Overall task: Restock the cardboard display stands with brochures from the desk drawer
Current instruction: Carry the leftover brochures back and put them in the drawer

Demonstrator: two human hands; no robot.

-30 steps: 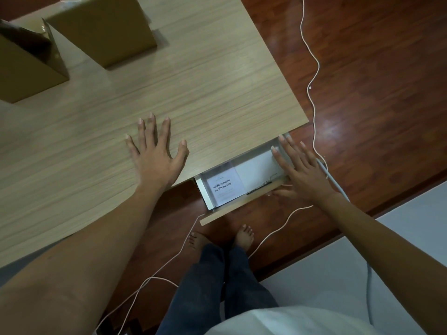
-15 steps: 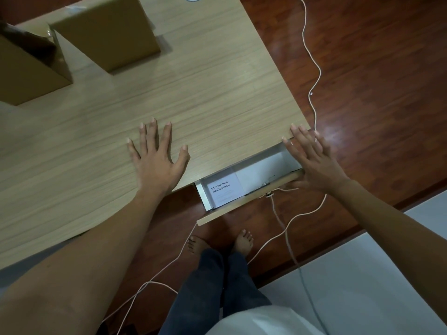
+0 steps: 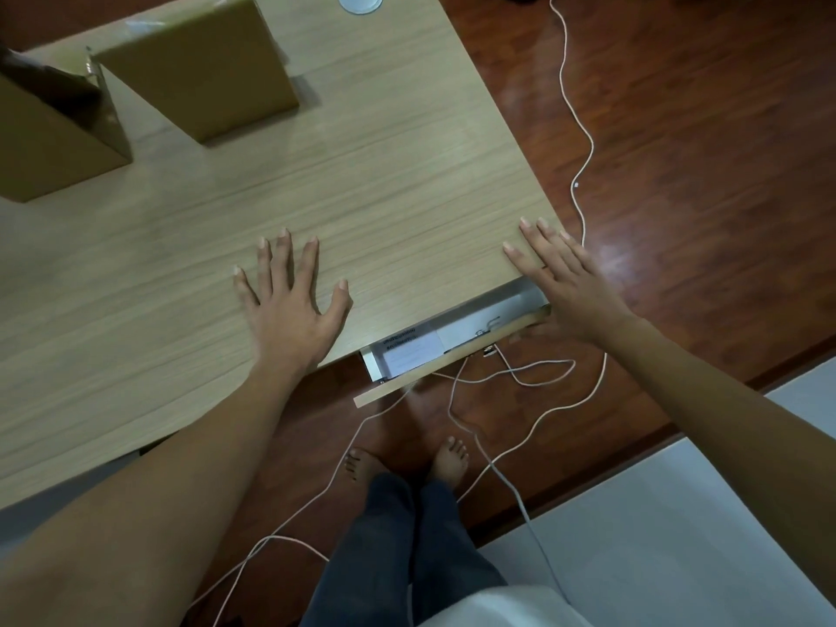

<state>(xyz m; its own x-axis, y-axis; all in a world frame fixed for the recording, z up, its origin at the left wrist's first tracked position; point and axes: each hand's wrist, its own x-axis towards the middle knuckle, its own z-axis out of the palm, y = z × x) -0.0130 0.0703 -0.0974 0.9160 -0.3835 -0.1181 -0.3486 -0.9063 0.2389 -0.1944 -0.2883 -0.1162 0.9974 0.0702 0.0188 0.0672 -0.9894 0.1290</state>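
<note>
My left hand (image 3: 289, 300) lies flat and spread on the wooden desk top (image 3: 384, 174), near its front edge. My right hand (image 3: 565, 278) is open, its fingers over the desk's near right corner and its palm above the right end of the drawer (image 3: 448, 373). The drawer stands only a narrow gap open below the desk edge. Inside it lies a white brochure (image 3: 409, 353) with dark print, partly hidden under the desk top. Two brown cardboard display stands rest at the back left: one (image 3: 203, 79) further right, one (image 3: 49, 138) at the left edge.
White cables (image 3: 583, 142) trail over the dark wooden floor to the right of the desk and loop below the drawer front. My bare feet (image 3: 407, 463) stand under the drawer. A pale mat (image 3: 678, 513) covers the floor at lower right. A round white object (image 3: 359, 2) sits at the desk's far edge.
The drawer has slid inward and shows much less of its inside. My right hand has moved up from the drawer front to the desk corner. My left hand has stayed flat.
</note>
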